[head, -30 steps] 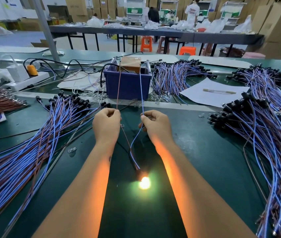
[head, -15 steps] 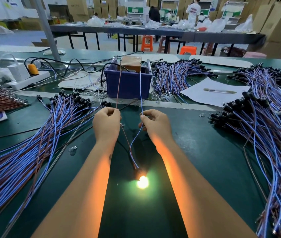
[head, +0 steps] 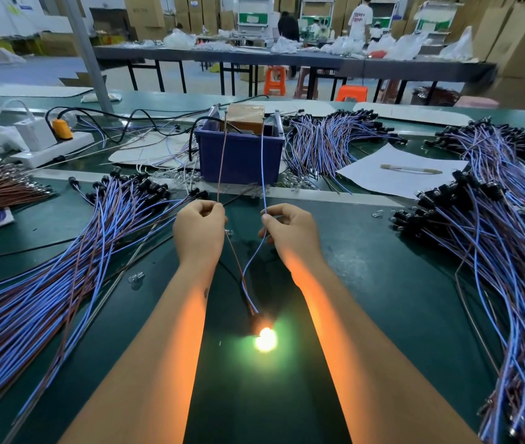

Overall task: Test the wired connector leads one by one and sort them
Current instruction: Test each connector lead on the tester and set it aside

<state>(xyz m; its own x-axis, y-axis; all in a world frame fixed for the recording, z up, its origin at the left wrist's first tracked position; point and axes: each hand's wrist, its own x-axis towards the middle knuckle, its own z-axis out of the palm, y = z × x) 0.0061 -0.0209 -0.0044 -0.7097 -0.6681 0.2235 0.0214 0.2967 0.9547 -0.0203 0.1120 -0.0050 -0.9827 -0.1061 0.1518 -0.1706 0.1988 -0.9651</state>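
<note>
My left hand [head: 199,233] pinches thin brown wire [head: 221,161], right hand [head: 291,233] thin blue wire [head: 263,161]; small glowing bulb [head: 266,339] lit, passes I judge; big blue-brown lead piles [head: 491,251] left.

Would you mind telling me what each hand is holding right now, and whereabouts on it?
The left hand pinches the brown wire and the right hand pinches the blue wire of one lead, each partway along, above the lit bulb.

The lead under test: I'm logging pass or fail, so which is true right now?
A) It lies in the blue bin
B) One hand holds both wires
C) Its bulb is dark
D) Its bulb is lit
D: the bulb glows bright on the mat while the left hand pinches the brown wire and the right hand pinches the blue wire.
</note>
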